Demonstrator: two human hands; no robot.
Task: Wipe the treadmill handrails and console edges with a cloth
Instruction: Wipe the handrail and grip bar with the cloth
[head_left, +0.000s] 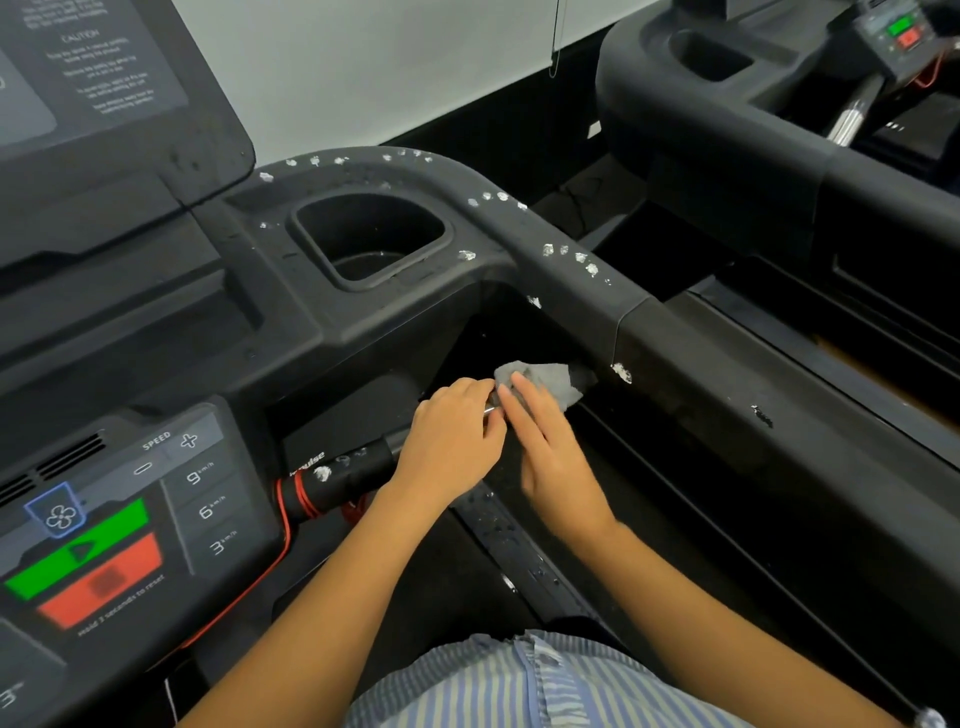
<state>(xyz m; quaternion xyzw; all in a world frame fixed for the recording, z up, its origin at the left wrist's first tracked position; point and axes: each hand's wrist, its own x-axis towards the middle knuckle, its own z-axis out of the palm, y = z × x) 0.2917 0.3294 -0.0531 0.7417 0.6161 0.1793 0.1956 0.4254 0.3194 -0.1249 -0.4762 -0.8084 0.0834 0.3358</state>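
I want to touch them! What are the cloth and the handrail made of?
The cloth: soft grey fabric, probably microfibre; it crumples in folds. The handrail: looks like matte black moulded plastic, dull and faintly grained, maybe rubber-coated.

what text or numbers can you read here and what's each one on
"SPEED", "+", "-": console keypad
"9 km/h", "6 km/h", "3 km/h": speed keys
"hold 3 seconds to reset": under the red button
"CAUTION": upper panel; lines below it too blurred
"...pulse", start unclear: black handgrip
Far console: too small to read
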